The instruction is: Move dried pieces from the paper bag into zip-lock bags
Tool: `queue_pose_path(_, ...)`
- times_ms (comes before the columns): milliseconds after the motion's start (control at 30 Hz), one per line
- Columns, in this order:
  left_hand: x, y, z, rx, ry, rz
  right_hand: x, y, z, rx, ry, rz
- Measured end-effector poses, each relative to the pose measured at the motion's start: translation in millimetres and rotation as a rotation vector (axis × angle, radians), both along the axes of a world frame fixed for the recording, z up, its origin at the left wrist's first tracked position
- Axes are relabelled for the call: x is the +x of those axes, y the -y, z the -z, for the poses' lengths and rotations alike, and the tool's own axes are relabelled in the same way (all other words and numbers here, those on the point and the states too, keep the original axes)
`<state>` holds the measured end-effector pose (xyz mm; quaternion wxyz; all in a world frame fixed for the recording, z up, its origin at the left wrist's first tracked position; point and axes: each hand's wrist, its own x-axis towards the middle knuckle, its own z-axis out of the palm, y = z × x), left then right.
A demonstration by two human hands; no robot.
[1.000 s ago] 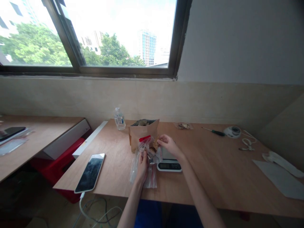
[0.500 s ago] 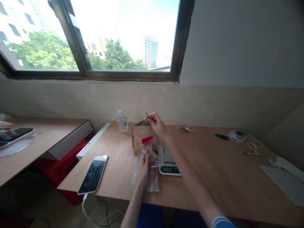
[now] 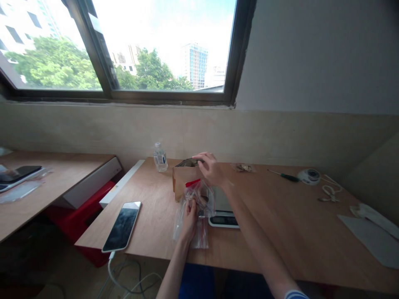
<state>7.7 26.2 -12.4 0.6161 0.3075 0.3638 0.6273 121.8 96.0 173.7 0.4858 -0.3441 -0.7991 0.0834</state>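
Scraps (image 3: 188,162) fill paper bag (image 3: 180,183) under right hand (image 3: 212,169), grip unclear; left hand (image 3: 189,216) clamps ziplock (image 3: 201,192).

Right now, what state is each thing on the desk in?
paper bag, upright, top open.
zip bag, held up, mouth looks open.
left hand, grip shut on the zip bag.
right hand, at the paper bag's mouth; grip unclear.
scale, lying flat, display unreadable.
phone, face up, screen dark, cable plugged in.
water bottle, upright, capped.
screwdriver, lying flat.
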Motion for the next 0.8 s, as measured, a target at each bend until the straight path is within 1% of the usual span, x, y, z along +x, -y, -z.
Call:
queue_pose_path(33, 0.0, 0.5, -0.6, 0.011, -0.002, 0.002, 6.6, 4.6, 1.5, -0.057, -0.025, 0.034)
queue_pose_path(67, -0.1, 1.0, -1.3, 0.023, -0.003, 0.003, 13.8, 8.9, 4.5, -0.149, -0.023, 0.057)
queue_pose_path(133, 0.0, 2.1, -2.8, 0.050, -0.003, -0.001, 27.5, 16.5, 15.3, -0.392, 0.076, 0.073)
queue_pose_path(200, 0.0, 2.7, -4.2, 0.071, -0.002, 0.003, 36.2, 23.6, 31.0, -0.592, 0.227, 0.028)
queue_pose_path(267, 0.1, 2.8, -5.1, 0.081, 0.006, 0.013, 37.0, 30.9, 48.1, -0.680, 0.293, -0.058)
queue_pose_path(367, -0.5, 2.0, -4.8, 0.073, 0.013, 0.014, 26.8, 41.9, 68.8, -0.679, 0.203, -0.186)
queue_pose_path(467, -2.4, 1.0, -1.3, 0.043, -0.011, 0.010, 15.1, 49.4, 80.8, -0.638, 0.099, -0.250)
queue_pose_path(633, -5.8, 0.8, 3.8, 0.029, -0.009, -0.026, 9.5, 50.6, 93.7, -0.623, -0.020, -0.215)
queue_pose_path(800, -4.0, 1.9, -2.8, 0.030, 0.029, -0.034, 11.1, 51.3, 102.8, -0.662, -0.219, -0.209)
